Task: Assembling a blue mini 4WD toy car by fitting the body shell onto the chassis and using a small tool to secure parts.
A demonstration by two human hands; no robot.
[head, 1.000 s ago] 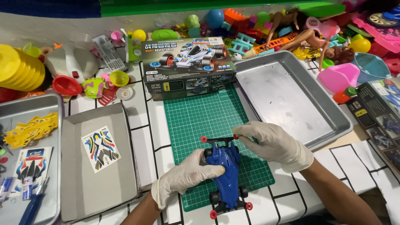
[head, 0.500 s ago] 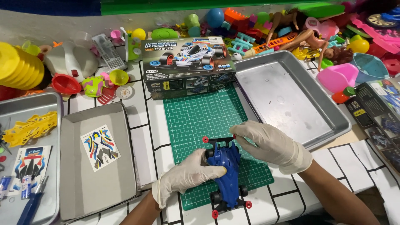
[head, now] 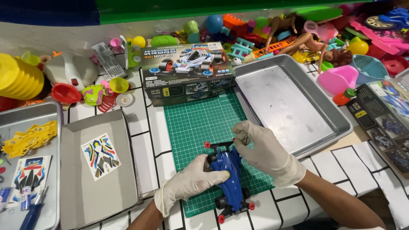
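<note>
A blue toy race car (head: 230,183) with black wheels and red rollers lies on a green cutting mat (head: 203,127). My left hand (head: 191,185), in a white glove, grips the car's side from the left. My right hand (head: 263,151), also gloved, pinches the car's front end near the black bumper with its red rollers (head: 208,145). The car's nose points away from me. Behind the mat stands the kit's dark box (head: 187,71) with a race car picture.
An empty metal tray (head: 289,106) sits right of the mat. Left of it, a grey tray (head: 91,191) holds a sticker sheet (head: 100,156). Another tray (head: 25,123) at far left holds yellow parts (head: 30,137) and tools. Mixed plastic toys crowd the back; more boxes (head: 383,119) lie right.
Both hands and the car stay in place on the mat. My right hand's fingers have curled in tighter over the car's front end.
</note>
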